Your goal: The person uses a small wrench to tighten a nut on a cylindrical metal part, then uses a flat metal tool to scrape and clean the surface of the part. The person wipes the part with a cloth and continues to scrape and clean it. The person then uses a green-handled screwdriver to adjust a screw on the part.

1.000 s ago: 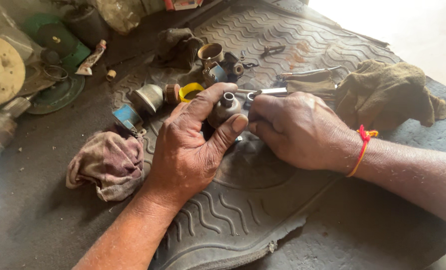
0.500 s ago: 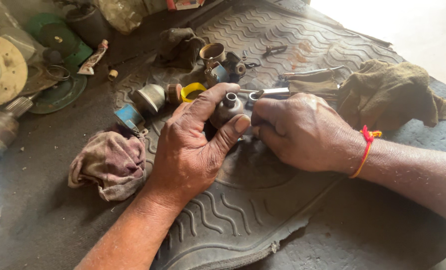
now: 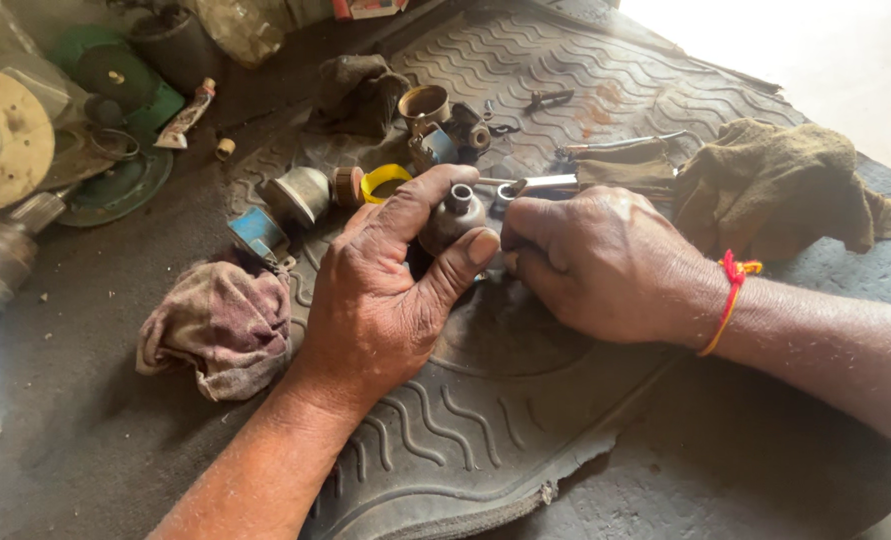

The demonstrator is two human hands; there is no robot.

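left hand (image 3: 385,290): grip holds small metal fitting (image 3: 452,215) | right hand (image 3: 600,262): curled, grip contents hidden | brass cup (image 3: 424,103): interior unclear

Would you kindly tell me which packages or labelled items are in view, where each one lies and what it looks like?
Squeezed tube: upper left on the dark floor, flattened, pale with red markings.
Carton: top edge, centre, mostly cut off; red and white.
Clear plastic bag: top, left of the carton, crumpled.
No signs or screens.
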